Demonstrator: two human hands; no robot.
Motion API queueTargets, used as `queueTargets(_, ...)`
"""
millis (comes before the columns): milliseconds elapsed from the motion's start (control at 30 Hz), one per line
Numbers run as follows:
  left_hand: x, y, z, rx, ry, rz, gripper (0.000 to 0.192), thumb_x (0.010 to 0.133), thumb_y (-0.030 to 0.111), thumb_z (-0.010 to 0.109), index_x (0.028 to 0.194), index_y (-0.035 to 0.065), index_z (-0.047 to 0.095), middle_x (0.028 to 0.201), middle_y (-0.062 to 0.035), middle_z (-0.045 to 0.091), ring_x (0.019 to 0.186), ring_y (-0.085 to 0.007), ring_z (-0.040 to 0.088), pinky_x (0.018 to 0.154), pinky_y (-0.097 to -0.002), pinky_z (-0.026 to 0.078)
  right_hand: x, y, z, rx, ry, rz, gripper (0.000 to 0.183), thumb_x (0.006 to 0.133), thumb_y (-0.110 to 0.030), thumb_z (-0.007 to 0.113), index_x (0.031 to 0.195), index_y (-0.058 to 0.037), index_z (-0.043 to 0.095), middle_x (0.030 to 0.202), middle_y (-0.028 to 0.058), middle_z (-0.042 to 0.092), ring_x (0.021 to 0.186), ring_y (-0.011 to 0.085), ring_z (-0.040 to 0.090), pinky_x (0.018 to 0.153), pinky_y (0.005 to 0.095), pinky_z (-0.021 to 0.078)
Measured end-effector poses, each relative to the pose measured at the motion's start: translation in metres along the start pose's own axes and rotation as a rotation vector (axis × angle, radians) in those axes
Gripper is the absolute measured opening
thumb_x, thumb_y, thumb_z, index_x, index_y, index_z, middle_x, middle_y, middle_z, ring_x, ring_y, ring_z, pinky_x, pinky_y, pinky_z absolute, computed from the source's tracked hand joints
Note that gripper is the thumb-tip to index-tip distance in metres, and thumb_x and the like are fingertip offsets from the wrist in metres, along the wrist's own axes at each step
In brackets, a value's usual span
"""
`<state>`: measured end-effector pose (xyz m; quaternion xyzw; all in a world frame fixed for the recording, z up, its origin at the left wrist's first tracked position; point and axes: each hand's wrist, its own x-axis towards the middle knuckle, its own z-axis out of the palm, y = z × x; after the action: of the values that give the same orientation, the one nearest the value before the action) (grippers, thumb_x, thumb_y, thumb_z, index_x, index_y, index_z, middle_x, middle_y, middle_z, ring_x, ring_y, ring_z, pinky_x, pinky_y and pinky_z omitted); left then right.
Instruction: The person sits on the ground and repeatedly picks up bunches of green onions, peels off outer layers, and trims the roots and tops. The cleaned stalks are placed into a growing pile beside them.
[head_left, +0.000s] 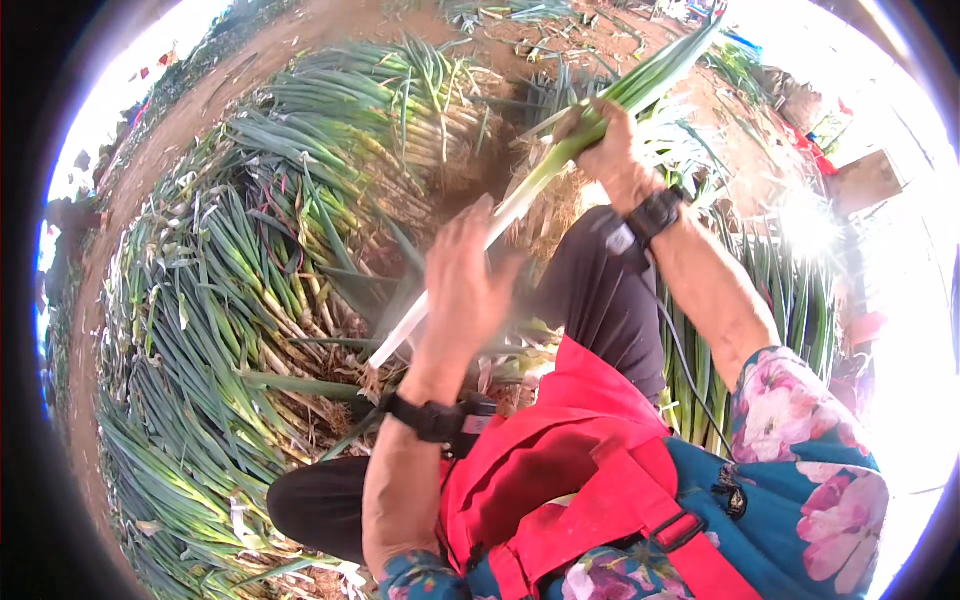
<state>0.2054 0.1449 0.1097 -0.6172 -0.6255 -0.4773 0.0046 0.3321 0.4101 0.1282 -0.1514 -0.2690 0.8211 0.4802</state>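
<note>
My right hand (611, 146) grips a large green onion (540, 176) where its white stalk turns into green leaves. The onion lies slantwise across the view, its leaves at upper right and its roots (369, 379) at lower left. My left hand (466, 281), blurred, is over the white stalk with its fingers stretched out and its thumb apart. It hides part of the stalk, and whether it touches it is unclear. Below the left hand, loose peelings (517, 367) litter the ground.
A broad heap of unpeeled green onions (225, 300) curves around my left side and front, roots inward. More green onions (795, 300) lie to my right, beyond my knee (600, 300). Bare soil (360, 22) shows past the heap. A cable (686, 352) runs along my right side.
</note>
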Motion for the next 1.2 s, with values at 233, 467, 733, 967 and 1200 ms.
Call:
queueTargets(233,0.0,-0.005,0.026,-0.133,0.103,-0.104,0.032,0.084,-0.004,0.067,0.115,0.0037,0.069,0.102,-0.0146,0.069,0.087,-0.0314,0.069,0.079,-0.0366,0.054,-0.04,-0.001,0.008,0.049,0.165,-0.067,0.023,0.088,-0.021,0.062,0.095,-0.0004,0.055,0.079,0.0114,0.056,0.072,0.0275,0.057,0.072,0.0462,0.0533)
queueTargets(467,-0.032,-0.038,-0.004,-0.203,-0.035,-0.199,0.022,0.083,0.001,0.069,0.105,0.0035,0.066,0.097,-0.0123,0.067,0.094,-0.0324,0.066,0.079,-0.0393,0.052,-0.044,-0.03,-0.007,-0.032,0.183,-0.125,0.021,0.087,-0.016,0.063,0.094,0.0011,0.053,0.078,0.0112,0.055,0.073,0.0277,0.055,0.072,0.0464,0.0525)
queueTargets(733,-0.027,-0.036,-0.005,-0.393,-0.359,-0.429,0.019,0.082,0.0,0.075,0.09,0.0016,0.058,0.082,0.0021,0.056,0.076,-0.0073,0.051,0.07,-0.0249,0.045,-0.042,-0.038,-0.026,0.103,0.154,-0.049,0.021,0.09,-0.012,0.062,0.098,0.0052,0.054,0.081,0.0111,0.055,0.075,0.0228,0.055,0.073,0.04,0.0507)
queueTargets(967,-0.033,-0.047,-0.008,-0.384,-0.189,-0.399,0.008,0.089,0.004,0.069,0.09,0.0024,0.061,0.08,0.0014,0.059,0.073,-0.0067,0.053,0.066,-0.0247,0.046,-0.045,-0.058,-0.035,0.191,0.211,-0.057,0.019,0.09,-0.011,0.061,0.099,0.0043,0.052,0.086,0.0112,0.055,0.075,0.023,0.055,0.075,0.0407,0.0509)
queueTargets(1200,-0.027,-0.071,-0.009,-0.123,-0.003,-0.568,0.017,0.089,0.015,0.067,0.095,0.0001,0.065,0.091,-0.0101,0.065,0.084,-0.0187,0.06,0.076,-0.0326,0.048,-0.041,-0.1,-0.077,0.157,0.101,-0.086,0.026,0.089,-0.012,0.062,0.102,0.0064,0.049,0.088,0.0125,0.053,0.08,0.0254,0.054,0.076,0.0421,0.0511)
